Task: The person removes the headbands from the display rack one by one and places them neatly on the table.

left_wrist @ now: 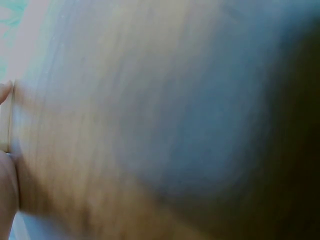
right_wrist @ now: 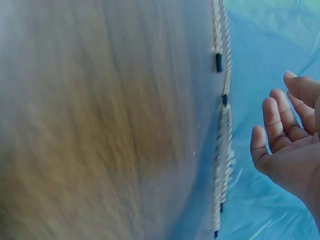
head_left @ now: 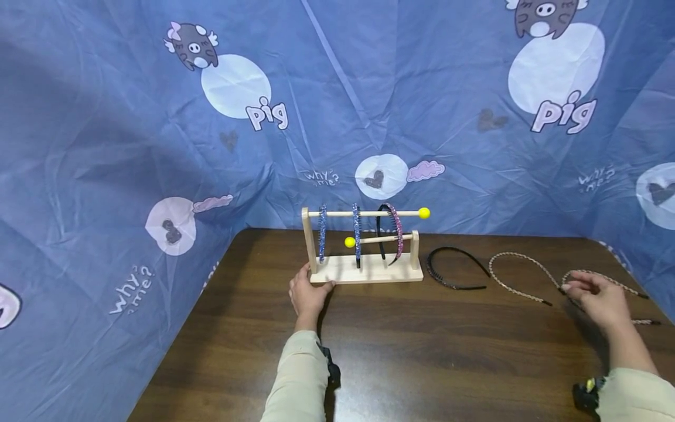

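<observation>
My left hand (head_left: 307, 293) grips the left end of the base of a wooden headband stand (head_left: 337, 273), thumb along the front edge. On the stand's rods hang two blue glittery headbands, one at the left (head_left: 323, 234) and one mid-way (head_left: 357, 234), and a black one with pink glitter (head_left: 398, 234). My right hand (head_left: 601, 299) hovers over the rightmost braided headband (head_left: 627, 286), fingers loosely curved with nothing between them; it partly covers that headband in the head view. In the right wrist view the hand (right_wrist: 292, 132) is apart from the braided headbands (right_wrist: 218, 30).
A black headband (head_left: 459, 248) and another braided beige headband (head_left: 519, 256) lie on the brown table (head_left: 411, 351) between the stand and my right hand. Yellow balls cap the upper rod (head_left: 424, 213) and lower rod (head_left: 350, 242). A blue printed cloth (head_left: 316, 146) hangs behind.
</observation>
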Demonstrator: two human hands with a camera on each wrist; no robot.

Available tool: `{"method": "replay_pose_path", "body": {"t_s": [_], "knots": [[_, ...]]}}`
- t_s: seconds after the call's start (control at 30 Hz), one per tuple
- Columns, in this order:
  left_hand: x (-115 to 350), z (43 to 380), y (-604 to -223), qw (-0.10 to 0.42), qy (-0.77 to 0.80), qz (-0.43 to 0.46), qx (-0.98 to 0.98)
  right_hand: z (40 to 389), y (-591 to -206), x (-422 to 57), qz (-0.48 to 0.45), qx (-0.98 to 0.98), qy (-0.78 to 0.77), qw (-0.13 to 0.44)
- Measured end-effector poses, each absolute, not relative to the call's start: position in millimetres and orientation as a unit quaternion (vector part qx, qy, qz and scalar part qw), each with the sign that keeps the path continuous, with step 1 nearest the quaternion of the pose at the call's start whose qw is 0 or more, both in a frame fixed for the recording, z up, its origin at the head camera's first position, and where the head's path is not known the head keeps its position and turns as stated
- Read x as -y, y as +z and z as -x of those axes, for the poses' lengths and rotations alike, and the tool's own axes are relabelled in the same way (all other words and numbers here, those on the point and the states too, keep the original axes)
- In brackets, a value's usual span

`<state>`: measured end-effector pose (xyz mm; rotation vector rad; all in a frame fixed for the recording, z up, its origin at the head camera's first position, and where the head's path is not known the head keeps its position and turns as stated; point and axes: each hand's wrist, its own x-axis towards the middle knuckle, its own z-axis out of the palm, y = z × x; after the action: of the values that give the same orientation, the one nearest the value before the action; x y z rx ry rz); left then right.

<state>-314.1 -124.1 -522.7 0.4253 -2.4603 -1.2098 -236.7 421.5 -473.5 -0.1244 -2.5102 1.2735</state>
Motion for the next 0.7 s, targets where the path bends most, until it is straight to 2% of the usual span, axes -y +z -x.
{"method": "replay_pose_path", "body": {"t_s": [0.3,0.7], "knots": [[124,314,-522,0.178,-0.426,-0.151,0.874,238,-467,-386,0.025,0.862,0.484,0.147],[124,315,-523,0.178,-0.422,-0.153,0.876,246,-451,-333,-0.056,0.854,0.5,0.134]]}}
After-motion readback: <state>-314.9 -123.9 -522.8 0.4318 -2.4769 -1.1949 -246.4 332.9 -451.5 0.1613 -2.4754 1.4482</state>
